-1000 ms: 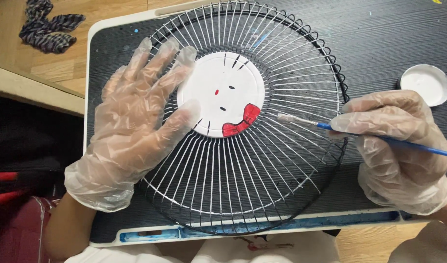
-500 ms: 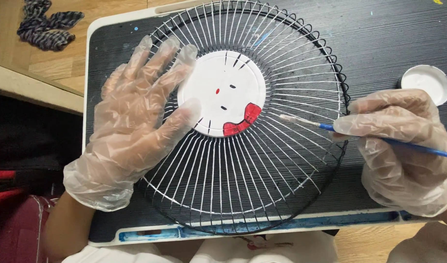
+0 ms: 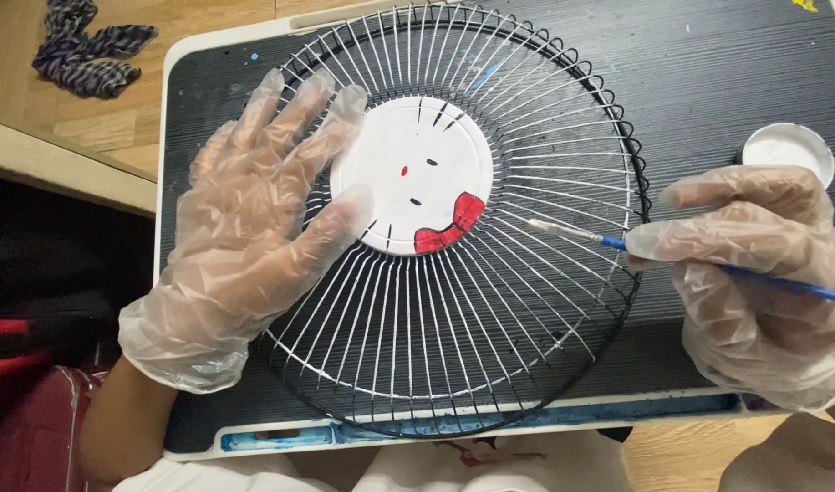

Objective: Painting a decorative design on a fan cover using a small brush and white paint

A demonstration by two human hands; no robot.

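Note:
A round wire fan grille (image 3: pixel 490 319) lies flat on a black board with a white rim (image 3: pixel 709 100). Its white centre disc (image 3: pixel 410 173) carries small black marks, a red dot and a red bow. My left hand (image 3: pixel 244 228), in a clear plastic glove, presses flat on the grille's left side, its thumb touching the disc's edge. My right hand (image 3: pixel 754 273), also gloved, holds a thin blue-handled paintbrush (image 3: pixel 581 234). The white brush tip rests on the wires right of the disc.
A small round lid of white paint (image 3: pixel 789 150) sits on the board just above my right hand. Dark knitted cloth (image 3: pixel 85 50) lies on the wooden floor at the top left. Blue paint streaks the board's near edge (image 3: pixel 281 439).
The hands and the brush hold nearly the same pose; the brush tip has shifted only slightly along the wires.

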